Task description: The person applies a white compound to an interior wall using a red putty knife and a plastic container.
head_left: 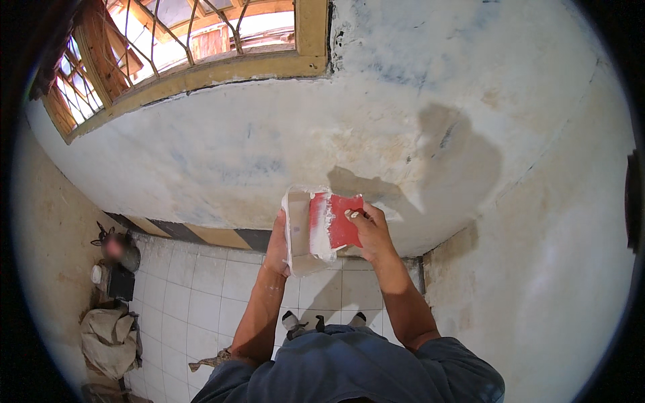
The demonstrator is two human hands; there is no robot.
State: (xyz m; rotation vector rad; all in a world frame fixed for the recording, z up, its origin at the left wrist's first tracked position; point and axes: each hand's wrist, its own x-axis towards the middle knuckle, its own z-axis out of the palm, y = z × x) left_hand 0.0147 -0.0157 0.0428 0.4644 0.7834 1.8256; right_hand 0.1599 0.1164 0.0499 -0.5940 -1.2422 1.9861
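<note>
My left hand [276, 245] grips a pale rectangular plastic tub [296, 228] by its left side, with the fingers partly hidden by it. White paste is smeared along the tub's rim. In my right hand [371, 232] is a flat red putty spreader [345, 218], pinched at its right part with the thumb on top. Thick white putty [320, 225] coats the spreader's left edge, which lies over the right side of the tub. Both hands are held in front of my body, before the wall.
Ahead stands a patchy white wall [222, 148] with a yellow-framed, barred window [312, 40] at upper left. Striped dark and tan tiles [205, 236] run along its base. White floor tiles [181, 279] lie below. A crumpled tan sack [107, 339] and a black box [121, 282] sit at left.
</note>
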